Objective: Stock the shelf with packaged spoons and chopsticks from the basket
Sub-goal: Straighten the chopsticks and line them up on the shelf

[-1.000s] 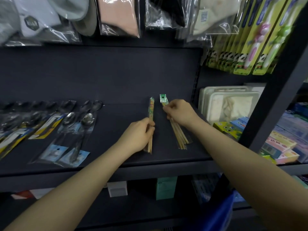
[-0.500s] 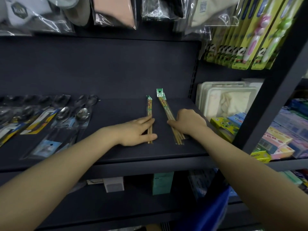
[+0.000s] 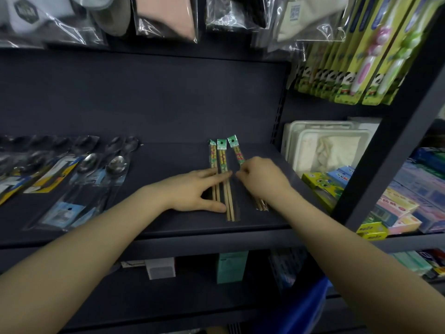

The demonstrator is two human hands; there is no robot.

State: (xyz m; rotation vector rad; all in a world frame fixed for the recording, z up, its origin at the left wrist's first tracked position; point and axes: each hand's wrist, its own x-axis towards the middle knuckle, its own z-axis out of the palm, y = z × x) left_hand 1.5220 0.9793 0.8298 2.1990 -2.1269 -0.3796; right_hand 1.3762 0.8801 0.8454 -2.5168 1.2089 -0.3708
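Three packaged chopstick pairs with green header cards lie side by side on the dark shelf [image 3: 168,162]: a left pack [image 3: 212,157], a middle pack [image 3: 222,160] and a right pack [image 3: 238,153], which is angled. My left hand [image 3: 197,189] lies flat with its fingers spread over the left and middle packs. My right hand [image 3: 262,179] covers the right pack's lower half, its fingertips pinched at that pack's edge. Packaged metal spoons [image 3: 115,165] lie in rows at the shelf's left. Part of a blue basket [image 3: 305,307] shows low down, between my arms.
White trays [image 3: 325,145] and small coloured boxes [image 3: 322,184] fill the bay to the right, behind a dark upright post [image 3: 385,145]. Bagged goods [image 3: 166,18] and toothbrush cards [image 3: 361,68] hang above. Small boxes [image 3: 160,268] stand on the lower shelf.
Where my left hand held one pack, two now lie side by side under its flattened fingers. My right hand stayed on the right pack, and its fingertips have pinched together.
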